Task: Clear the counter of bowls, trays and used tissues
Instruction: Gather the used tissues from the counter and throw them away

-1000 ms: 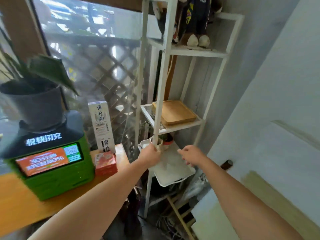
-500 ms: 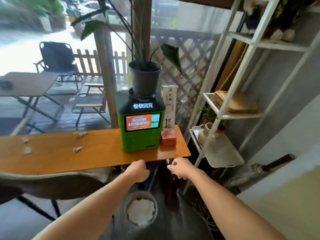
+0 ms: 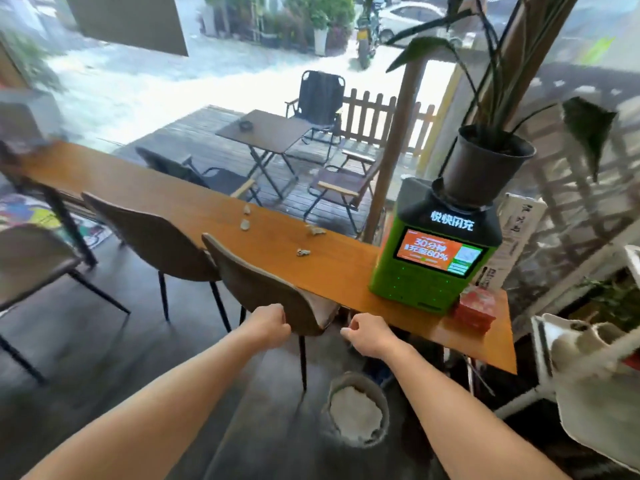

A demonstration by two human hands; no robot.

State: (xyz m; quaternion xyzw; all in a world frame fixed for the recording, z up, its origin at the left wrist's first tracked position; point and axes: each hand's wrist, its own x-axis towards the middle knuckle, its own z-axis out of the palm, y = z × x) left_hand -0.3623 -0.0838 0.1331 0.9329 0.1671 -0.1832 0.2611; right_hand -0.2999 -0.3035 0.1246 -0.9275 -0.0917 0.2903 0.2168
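Observation:
Several crumpled used tissues lie on the long wooden counter point(image 3: 173, 199): one point(image 3: 246, 209) near the window, one point(image 3: 245, 224) just in front of it, one point(image 3: 316, 230) further right and one point(image 3: 303, 252) nearest me. My left hand point(image 3: 268, 325) and my right hand point(image 3: 369, 336) hang below the counter's near edge, both with curled fingers and nothing in them. A white tray point(image 3: 595, 410) rests on the white shelf at the right, with a white cup point(image 3: 568, 337) behind it.
A green charging station point(image 3: 433, 265) with a black potted plant point(image 3: 485, 164) stands on the counter's right end, with a red box point(image 3: 474, 308) beside it. Brown chairs point(image 3: 263, 285) line the near side. A bin point(image 3: 356, 408) with a white liner sits on the floor below.
My view has swung left from the white shelf to the counter. Both hands have left the tray on the shelf and dropped, empty, below the counter edge.

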